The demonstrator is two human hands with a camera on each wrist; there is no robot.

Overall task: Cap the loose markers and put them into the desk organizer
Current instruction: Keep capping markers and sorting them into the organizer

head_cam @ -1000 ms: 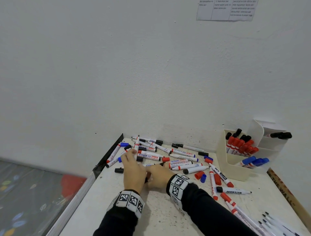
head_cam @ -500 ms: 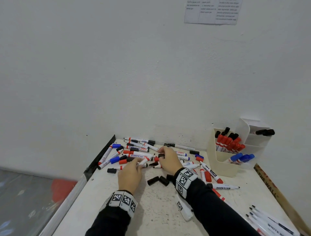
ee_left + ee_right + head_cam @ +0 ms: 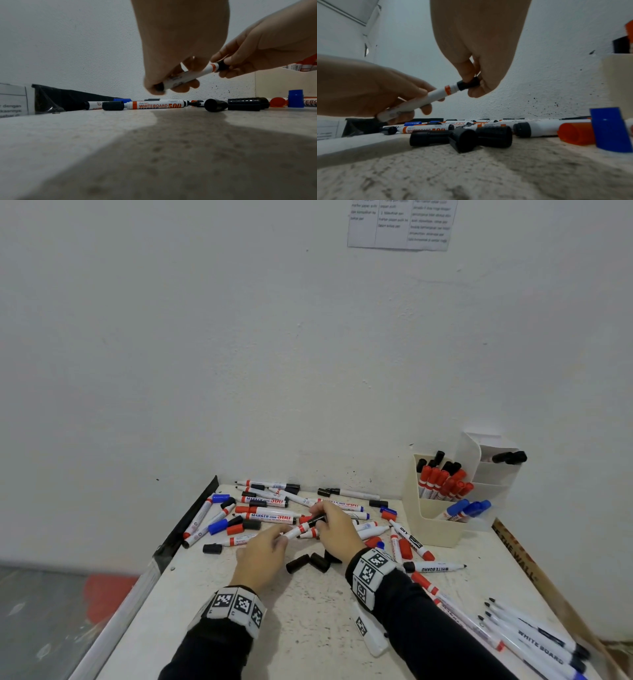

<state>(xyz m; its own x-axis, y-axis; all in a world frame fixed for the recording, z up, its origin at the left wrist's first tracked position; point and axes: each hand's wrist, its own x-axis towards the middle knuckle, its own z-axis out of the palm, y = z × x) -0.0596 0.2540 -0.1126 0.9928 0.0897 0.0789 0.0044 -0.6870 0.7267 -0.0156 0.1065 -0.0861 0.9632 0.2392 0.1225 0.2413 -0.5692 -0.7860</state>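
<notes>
Left hand [image 3: 262,554] grip curled round white marker [image 3: 426,99] barrel; right hand [image 3: 337,529] grip pinches black cap [image 3: 468,83] on its tip. Loose caps [image 3: 308,562] on worktop [image 3: 308,628] below; organizer [image 3: 431,525] right.

White marker [image 3: 436,95] with orange band, black cap [image 3: 468,83]. Cream organizer [image 3: 431,525] at table's far right corner holds red, black, blue capped markers. Speckled off-white table [image 3: 308,628]. Black-and-white checker wristbands [image 3: 236,606].
</notes>
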